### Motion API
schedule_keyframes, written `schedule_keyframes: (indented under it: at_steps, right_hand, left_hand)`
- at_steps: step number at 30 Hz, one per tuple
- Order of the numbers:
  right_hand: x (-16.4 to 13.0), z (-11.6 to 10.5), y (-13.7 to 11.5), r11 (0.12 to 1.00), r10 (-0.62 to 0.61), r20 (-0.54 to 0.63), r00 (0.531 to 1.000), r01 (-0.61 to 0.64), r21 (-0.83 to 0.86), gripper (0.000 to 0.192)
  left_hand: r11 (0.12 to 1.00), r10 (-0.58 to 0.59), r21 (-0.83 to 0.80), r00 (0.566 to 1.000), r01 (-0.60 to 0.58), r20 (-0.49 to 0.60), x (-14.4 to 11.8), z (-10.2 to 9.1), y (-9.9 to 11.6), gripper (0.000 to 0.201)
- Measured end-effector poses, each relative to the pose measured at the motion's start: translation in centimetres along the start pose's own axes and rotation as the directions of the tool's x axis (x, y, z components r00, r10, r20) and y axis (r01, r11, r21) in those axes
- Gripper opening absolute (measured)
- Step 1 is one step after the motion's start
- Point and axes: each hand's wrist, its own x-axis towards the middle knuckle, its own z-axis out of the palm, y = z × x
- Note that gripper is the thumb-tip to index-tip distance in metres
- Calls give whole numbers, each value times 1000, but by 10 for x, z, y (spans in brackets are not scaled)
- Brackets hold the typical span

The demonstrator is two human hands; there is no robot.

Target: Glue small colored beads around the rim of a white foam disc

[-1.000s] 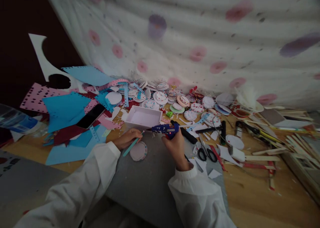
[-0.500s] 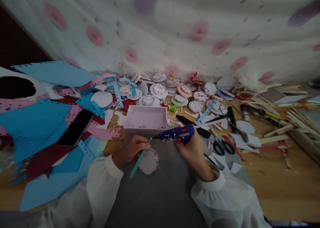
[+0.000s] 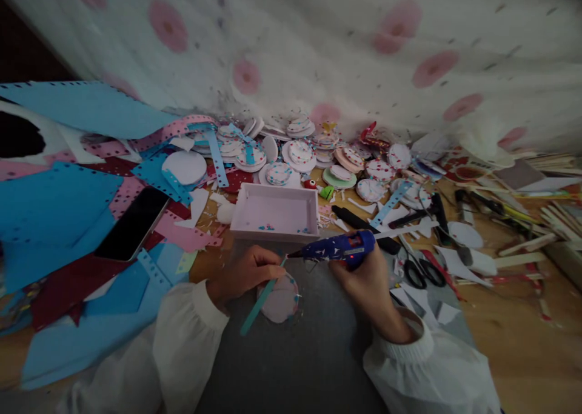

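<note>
My left hand [image 3: 248,274] is closed, pinching a slim teal stick [image 3: 264,305] that slants across a round white disc [image 3: 282,308]. Red and blue beads dot the rim of this disc, which lies on a dark grey mat [image 3: 291,371]. In my right hand [image 3: 368,283] is a blue glue gun [image 3: 339,248] with a small red light on. Its dark nozzle points left and meets, or nearly meets, the stick's upper tip; whether they touch I cannot tell. Just beyond the hands stands a shallow white box [image 3: 277,235] with small blue and red beads inside.
Behind the box pile several decorated paper discs [image 3: 300,153]. Black-handled scissors [image 3: 422,271], paper scraps and a black marker-like rod lie right. Wooden sticks [image 3: 559,220] are farther right. Blue sheets [image 3: 59,202] and a phone [image 3: 133,225] cover the left. A flowered cloth [image 3: 291,44] hangs behind.
The head view has shifted, so everything sits a little differently in the picture. Both hands keep their holds, with the nozzle still by the stick's tip.
</note>
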Motion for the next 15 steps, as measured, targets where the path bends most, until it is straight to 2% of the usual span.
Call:
schedule_keyframes:
  at_steps: [4,15]
  right_hand:
    - [0,-1,0,1000,-19,-13,1000,19,-18,35]
    - [2,-6,-1,993,58,21,998,-55,-101,39]
  left_hand:
    - [1000,9,7,1000,-9,4,-1,0,1,35]
    - [1000,28,-4,999,-27,25,0,-2,-7,32]
